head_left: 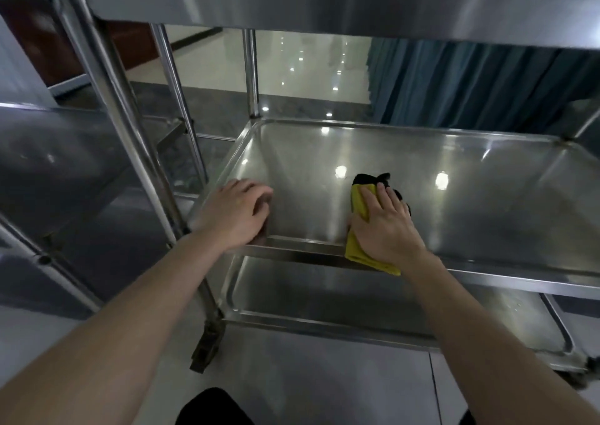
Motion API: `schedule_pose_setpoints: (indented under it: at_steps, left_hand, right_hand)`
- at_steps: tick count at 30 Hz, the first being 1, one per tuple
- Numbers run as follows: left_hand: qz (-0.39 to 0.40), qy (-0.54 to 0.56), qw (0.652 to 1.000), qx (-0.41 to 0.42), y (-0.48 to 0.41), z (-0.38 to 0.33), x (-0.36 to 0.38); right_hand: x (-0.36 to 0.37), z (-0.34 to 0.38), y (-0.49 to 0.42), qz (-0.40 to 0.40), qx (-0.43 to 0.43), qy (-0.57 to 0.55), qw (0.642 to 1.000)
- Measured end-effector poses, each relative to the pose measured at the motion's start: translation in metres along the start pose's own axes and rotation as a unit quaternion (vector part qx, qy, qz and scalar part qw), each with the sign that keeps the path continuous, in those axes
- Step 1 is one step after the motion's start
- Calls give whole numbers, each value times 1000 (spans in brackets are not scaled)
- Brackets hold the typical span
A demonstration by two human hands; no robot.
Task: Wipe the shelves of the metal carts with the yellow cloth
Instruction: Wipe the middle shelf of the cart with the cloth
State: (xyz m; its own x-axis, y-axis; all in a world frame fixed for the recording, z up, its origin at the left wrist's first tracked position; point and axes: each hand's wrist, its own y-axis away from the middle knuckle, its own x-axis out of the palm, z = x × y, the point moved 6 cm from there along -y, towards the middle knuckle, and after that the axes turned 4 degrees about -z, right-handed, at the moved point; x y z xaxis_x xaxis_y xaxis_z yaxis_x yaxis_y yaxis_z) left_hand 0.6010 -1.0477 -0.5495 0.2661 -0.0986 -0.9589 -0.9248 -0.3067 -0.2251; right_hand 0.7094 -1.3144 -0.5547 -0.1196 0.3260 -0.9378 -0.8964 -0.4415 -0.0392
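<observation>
A steel cart fills the view, with a top shelf [324,5], a middle shelf [470,197] and a bottom shelf [324,298]. My right hand [386,226] presses a yellow cloth [360,202] with a black edge flat onto the middle shelf near its front rim; the cloth's lower corner hangs over that rim. My left hand [237,213] rests on the front left corner of the same shelf, fingers curled over the rim, holding no cloth.
A second metal cart [65,171] stands close on the left, its upright post [130,139] beside my left hand. A blue curtain [470,83] hangs behind on the right. Glossy floor [308,64] lies beyond; a caster [207,343] sits below.
</observation>
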Motion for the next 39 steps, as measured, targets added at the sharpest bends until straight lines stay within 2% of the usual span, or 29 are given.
schedule_pose_setpoints:
  at_steps: [3,7,11,13,16,18,21,23,25,26,28,30,33,35,37,39]
  left_hand:
    - [-17,-40,999,-27,9,13,4]
    - [-41,-35,998,-26,8,6,4]
    - [-71,-18,997,-22,13,4,2]
    - [-77,-11,997,-20,11,3,4]
    - [-84,-9,996,-24,11,4,6]
    - [-78,-14,997,-27,13,2,7]
    - [-93,22,995,-21,20,-3,-2]
    - [-154,73,985,21,41,-10,-20]
    - [-259,99,959,55,71,-12,-39]
    - [-318,106,941,45,88,-9,-45]
    - [-430,137,892,-30,119,1,-56]
    - [-482,208,840,-139,127,21,-65]
    - [-429,388,778,-247,94,57,-78]
    - [-368,499,735,-274,68,72,-85]
    - [-348,508,738,-276,57,78,-87]
    - [-344,509,745,-260,54,78,-82]
  right_hand:
    - [11,38,-8,-5,-8,23,1000]
    - [36,113,-22,38,-87,11,995]
    - [35,113,-3,49,-146,3,988]
    - [26,80,1,43,-133,5,990]
    - [3,22,-7,11,-22,22,999]
    - [-1,10,-15,-13,41,38,998]
    - [13,47,-18,4,5,28,1000]
    - [23,69,-18,30,-57,18,998]
    - [23,70,-20,44,-75,11,996]
    - [21,68,-22,42,-72,11,996]
    - [22,73,-25,29,-62,17,997]
    - [28,96,-26,38,-89,13,995]
    - [38,134,-20,81,-186,9,979]
    - [40,132,-16,102,-224,10,969]
    - [37,105,-27,77,-204,17,976]
    - [29,66,-51,25,-120,33,992]
